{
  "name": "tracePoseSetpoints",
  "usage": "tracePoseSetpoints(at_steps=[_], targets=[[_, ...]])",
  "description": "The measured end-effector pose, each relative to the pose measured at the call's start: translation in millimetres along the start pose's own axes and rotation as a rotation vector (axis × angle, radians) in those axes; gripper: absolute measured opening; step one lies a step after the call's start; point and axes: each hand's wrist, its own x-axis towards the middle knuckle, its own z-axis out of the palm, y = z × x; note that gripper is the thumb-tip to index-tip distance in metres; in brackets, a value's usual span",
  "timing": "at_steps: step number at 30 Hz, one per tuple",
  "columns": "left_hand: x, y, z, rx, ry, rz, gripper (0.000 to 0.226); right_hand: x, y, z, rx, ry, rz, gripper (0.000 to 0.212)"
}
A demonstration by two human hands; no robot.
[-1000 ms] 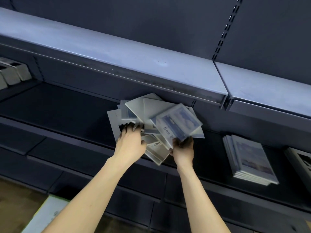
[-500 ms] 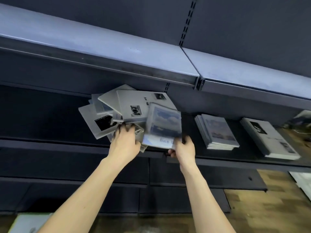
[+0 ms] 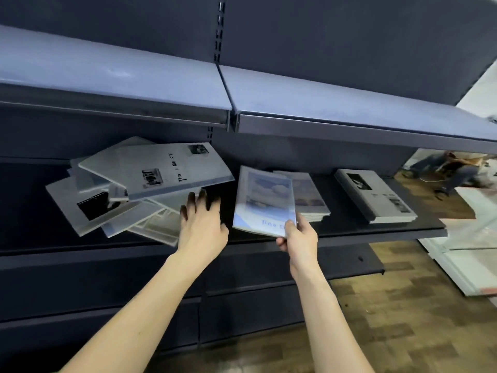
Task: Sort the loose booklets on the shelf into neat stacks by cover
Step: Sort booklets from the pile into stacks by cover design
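Hands: two. The left hand [image 3: 201, 227] reaches to the edge of the messy pile with its fingers [image 3: 200, 200] spread out and straight. The fingertips are in dark shadow, so I cannot tell if they touch a booklet.
Right hand: the right hand [image 3: 297, 239] pinches the bottom corner of one blue booklet [image 3: 262, 203], thumb on top. The booklet is tilted up, just in front of the blue stack.
Blue booklet: it has clouds on the cover and blue words that start with "fine".
Messy pile: one loose pile [image 3: 121, 200] lies on the left part of the shelf [image 3: 403, 230]. The booklets lean on each other at odd angles. I can see about six or seven, but some hide under others, so I cannot count them all.
Top of the pile: one big gray booklet [image 3: 161, 168] with small black pictures and words on its cover.
Neat stacks: two. One blue stack [image 3: 309, 197] sits just behind the held booklet. One gray stack [image 3: 376, 196] sits to its right, well apart from the pile.
What is in the way: the held booklet covers the left side of the blue stack.
Around: a lighter upper shelf [image 3: 322, 103] hangs over it all. A wooden floor [image 3: 403, 319] shows low on the right, with flat white boards [image 3: 470, 251] lying on it.
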Motion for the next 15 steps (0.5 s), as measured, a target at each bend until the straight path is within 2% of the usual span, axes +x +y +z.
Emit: tracePoseSetpoints(at_steps=[7,15], targets=[[5.8,76.5,33.8,0.009,-0.087,0.006,0.065,35.5,-4.3,-76.5,0.031,0.032,0.002,0.039],[17.8,142.8,65.6,0.047,-0.121,-0.034,0.063,86.5,-4.4,-131.7,-0.059,-0.007,0.013,0.043]])
